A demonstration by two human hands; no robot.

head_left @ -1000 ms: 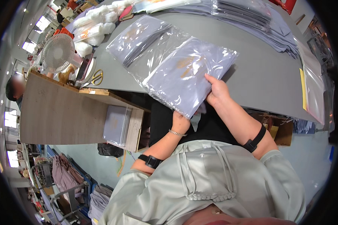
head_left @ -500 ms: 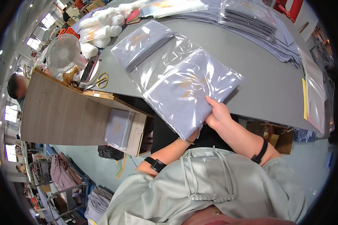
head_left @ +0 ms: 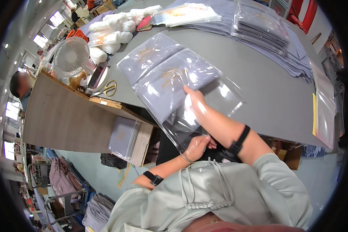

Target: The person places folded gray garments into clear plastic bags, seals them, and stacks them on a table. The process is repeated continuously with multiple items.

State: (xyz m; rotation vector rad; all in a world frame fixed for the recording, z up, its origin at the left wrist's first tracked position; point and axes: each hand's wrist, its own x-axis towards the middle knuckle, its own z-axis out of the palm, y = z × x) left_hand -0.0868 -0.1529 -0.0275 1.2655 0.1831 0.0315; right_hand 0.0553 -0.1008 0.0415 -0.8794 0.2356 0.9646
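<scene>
A folded lavender garment (head_left: 170, 83) lies inside a clear plastic bag (head_left: 230, 91), an orange print on its upper face. My right hand (head_left: 196, 99) reaches in under the plastic and grips the garment's near edge, thumb on top, other fingers hidden below. Close to my body, my left hand (head_left: 199, 147) is closed on the bag's near edge. The bag's near part hangs loose and see-through between both hands. Beyond the garment's far-left end, a stack of bagged lavender garments (head_left: 145, 58) rests on the grey table (head_left: 272, 104), partly covered by this bag.
At the back right stand more bagged garments (head_left: 259, 29) on spread lavender cloth (head_left: 297, 63). White bundles (head_left: 112, 36), a white fan (head_left: 71, 56) and yellow-handled scissors (head_left: 110, 88) occupy the left. Clear plastic sheets (head_left: 324, 116) drape over the right edge. Bagged pieces fill a wooden shelf (head_left: 143, 145).
The garment has slid away from me to the bag's far-left end, leaving loose plastic nearer me. My right hand has moved forward under the plastic. My left hand now grips the bag's near edge.
</scene>
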